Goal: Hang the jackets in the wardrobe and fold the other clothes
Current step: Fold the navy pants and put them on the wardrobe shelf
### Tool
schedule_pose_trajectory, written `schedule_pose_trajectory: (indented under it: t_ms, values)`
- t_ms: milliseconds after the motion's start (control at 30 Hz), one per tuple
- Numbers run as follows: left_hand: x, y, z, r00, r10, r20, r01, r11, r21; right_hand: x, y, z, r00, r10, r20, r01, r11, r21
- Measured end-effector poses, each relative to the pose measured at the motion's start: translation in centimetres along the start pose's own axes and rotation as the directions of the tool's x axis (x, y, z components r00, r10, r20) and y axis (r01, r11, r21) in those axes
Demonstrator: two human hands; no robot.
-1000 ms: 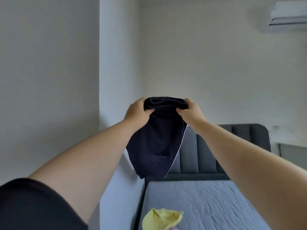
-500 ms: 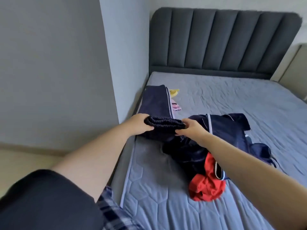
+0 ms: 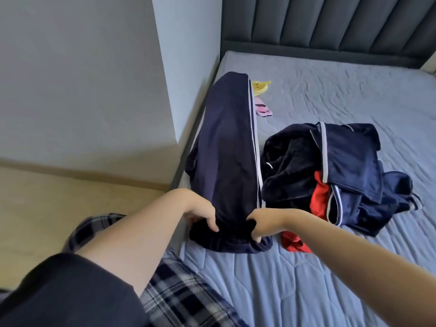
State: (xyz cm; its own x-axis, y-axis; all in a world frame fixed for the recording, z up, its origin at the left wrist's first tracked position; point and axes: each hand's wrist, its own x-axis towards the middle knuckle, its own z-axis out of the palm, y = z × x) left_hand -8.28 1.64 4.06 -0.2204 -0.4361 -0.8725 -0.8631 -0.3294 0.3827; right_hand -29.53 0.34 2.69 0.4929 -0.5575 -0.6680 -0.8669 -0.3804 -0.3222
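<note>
Along the bed's (image 3: 330,267) left edge your pants (image 3: 226,147) lie flat, both hands' (image 3: 203,212) (image 3: 262,220) fingers pinching the waistband. They're soft, light and floppy, so grab waistband corners or hems when folding.

The dark blue pants (image 3: 226,147) are soft, matt cloth with a puffy stretchy band at the waist. The bed cover (image 3: 330,95) is gray cloth, stitched and a bit wrinkly. The headboard (image 3: 330,22) is padded dark gray cloth. The wall (image 3: 77,74) looks smooth and matt. The pile of clothes (image 3: 349,166) looks soft.
</note>
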Motion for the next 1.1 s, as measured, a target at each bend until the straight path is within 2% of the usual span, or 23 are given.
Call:
schedule_pose_trajectory:
  t_ms: [67, 100, 167, 233, 267, 333, 367, 400, 433, 467, 500, 567, 633, 700, 733, 833, 867, 900, 967, 1000, 1067, 1100]
  values:
    - [0.6, -1.5, 0.4, 0.986, 0.021, 0.164, 0.003, 0.990, -0.140, 0.2, -0.3, -0.3, 0.986, -0.007, 0.169, 0.006, 1.000, 0.008]
    - [1.1, -2.3, 0.3, 0.985, 0.062, 0.159, -0.028, 0.978, -0.208, 0.5, -0.2, -0.6, 0.982, -0.017, 0.190, 0.014, 1.000, 0.018]
    - [1.9, -3.9, -0.3, 0.986, 0.167, -0.001, -0.155, 0.910, -0.385, 0.9, 0.1, -2.0, 0.987, -0.054, 0.148, 0.043, 0.996, 0.077]
    - [2.5, -5.2, -1.7, 0.934, 0.252, -0.253, -0.353, 0.762, -0.542, 1.6, 0.8, -4.0, 0.992, -0.116, 0.044, 0.101, 0.960, 0.262]
    - [2.7, -5.3, -2.7, 0.888, 0.264, -0.377, -0.450, 0.674, -0.586, 2.2, 1.2, -5.1, 0.989, -0.143, -0.020, 0.137, 0.883, 0.448]
    - [3.3, -4.7, -5.1, 0.790, 0.242, -0.564, -0.605, 0.463, -0.649, 3.7, 1.3, -7.2, 0.977, -0.105, -0.185, 0.211, 0.563, 0.799]
    - [3.7, -4.2, -6.2, 0.766, 0.214, -0.606, -0.640, 0.330, -0.694, 4.8, 1.4, -8.2, 0.961, -0.017, -0.274, 0.256, 0.415, 0.873]
    - [4.2, -3.7, -7.3, 0.759, 0.200, -0.620, -0.651, 0.235, -0.722, 6.1, 1.4, -9.1, 0.931, 0.096, -0.353, 0.306, 0.323, 0.895]
    - [4.7, -3.4, -8.2, 0.759, 0.196, -0.621, -0.652, 0.215, -0.727, 7.3, 1.4, -9.9, 0.887, 0.211, -0.410, 0.345, 0.285, 0.894]
    - [5.1, -3.2, -8.7, 0.770, 0.189, -0.610, -0.637, 0.291, -0.714, 8.6, 1.6, -10.4, 0.843, 0.313, -0.437, 0.357, 0.282, 0.891]
    - [5.4, -3.2, -9.0, 0.788, 0.166, -0.593, -0.602, 0.408, -0.686, 9.8, 1.8, -10.6, 0.814, 0.395, -0.426, 0.333, 0.284, 0.899]
    - [6.8, -3.8, -9.0, 0.815, 0.064, -0.576, -0.479, 0.635, -0.606, 11.3, 3.0, -10.2, 0.843, 0.455, -0.286, 0.209, 0.214, 0.954]
    - [8.6, -4.6, -9.0, 0.800, -0.016, -0.600, -0.371, 0.773, -0.515, 11.8, 4.4, -9.4, 0.914, 0.390, -0.111, 0.091, 0.069, 0.993]
    - [9.6, -5.0, -9.0, 0.790, -0.060, -0.611, -0.254, 0.874, -0.414, 11.6, 5.6, -8.8, 0.959, 0.282, -0.032, 0.033, 0.003, 0.999]
    - [10.2, -5.2, -9.1, 0.772, -0.073, -0.632, -0.230, 0.894, -0.384, 11.5, 6.1, -8.4, 0.972, 0.236, -0.005, 0.000, 0.020, 1.000]
    - [11.1, -5.5, -8.6, 0.684, -0.113, -0.721, -0.281, 0.871, -0.403, 10.5, 6.7, -6.7, 0.986, 0.145, 0.077, -0.115, 0.271, 0.956]
    - [11.4, -5.5, -8.3, 0.654, -0.129, -0.745, -0.301, 0.860, -0.413, 10.4, 7.1, -6.1, 0.985, 0.156, 0.071, -0.118, 0.316, 0.942]
    - [11.6, -5.4, -8.0, 0.629, -0.150, -0.763, -0.313, 0.850, -0.425, 10.2, 7.4, -5.4, 0.980, 0.194, 0.044, -0.101, 0.292, 0.951]
    - [12.0, -5.2, -7.3, 0.590, -0.188, -0.785, -0.341, 0.824, -0.453, 10.2, 7.7, -4.4, 0.942, 0.332, -0.036, -0.024, 0.175, 0.984]
    - [11.9, -5.1, -7.0, 0.574, -0.201, -0.794, -0.354, 0.813, -0.462, 10.3, 7.7, -4.0, 0.915, 0.396, -0.073, 0.007, 0.165, 0.986]
    - [11.9, -5.1, -6.8, 0.567, -0.201, -0.799, -0.378, 0.798, -0.469, 10.7, 7.2, -3.5, 0.870, 0.472, -0.143, 0.033, 0.233, 0.972]
    - [11.8, -5.1, -6.9, 0.597, -0.191, -0.779, -0.389, 0.781, -0.489, 10.9, 6.9, -3.3, 0.859, 0.483, -0.169, 0.038, 0.268, 0.963]
